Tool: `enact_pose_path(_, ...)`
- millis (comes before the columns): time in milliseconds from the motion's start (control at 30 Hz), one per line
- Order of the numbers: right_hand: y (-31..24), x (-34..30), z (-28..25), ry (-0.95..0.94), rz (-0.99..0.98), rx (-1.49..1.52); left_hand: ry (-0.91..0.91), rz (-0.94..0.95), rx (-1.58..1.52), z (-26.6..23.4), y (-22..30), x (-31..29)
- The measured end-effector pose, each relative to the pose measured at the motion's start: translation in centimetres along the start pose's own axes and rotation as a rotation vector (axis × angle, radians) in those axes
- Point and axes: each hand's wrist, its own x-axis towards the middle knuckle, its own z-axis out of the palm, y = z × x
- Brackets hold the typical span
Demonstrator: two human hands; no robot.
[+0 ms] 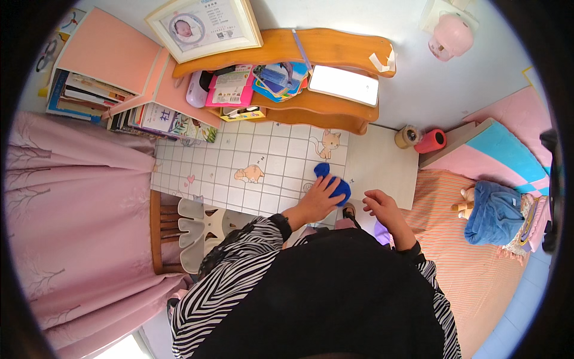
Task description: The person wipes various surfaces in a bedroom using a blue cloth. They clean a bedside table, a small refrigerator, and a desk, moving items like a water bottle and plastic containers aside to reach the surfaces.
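Observation:
My left hand [317,200] presses a bright blue cloth [342,190] against a desk [278,185] covered with a white checked, cat-patterned mat. Its fingers lie over the bunched fabric, and part of the cloth sticks out beyond the fingertips. My right hand [385,210] hovers off the desk's front right corner, with its fingers loosely bent and apart and nothing in them. Both arms wear black-and-white striped sleeves with dark cuffs.
A wooden shelf [281,45] along the wall carries a framed picture, cards and a white phone [344,85]. Books fill the left end. A tape roll [408,136] and red cylinder [431,141] stand back right. A chair [194,236] is front left; a bed [445,239] lies right.

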Motion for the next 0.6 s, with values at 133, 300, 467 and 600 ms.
enact_pose_path(133, 0.2, 0.2, 0.2, -0.008, 0.009, -0.008, -0.029, -0.022, 0.103, -1.1, -3.0, -5.0)
enact_pose_path(300, 0.4, -0.1, -0.2, -0.011, 0.07, 0.016, 0.1, -0.504, 0.317, -3.6, -10.8, -11.5)
enact_pose_path(467, 0.5, -0.4, -0.9, -0.033, 0.13, 0.046, 0.189, -1.058, 0.409, -4.3, -14.2, -10.3)
enact_pose_path(600, 0.6, 0.2, -0.8, -0.086, 0.12, 0.039, 0.085, -0.893, 0.343, -1.7, -9.5, -4.1)
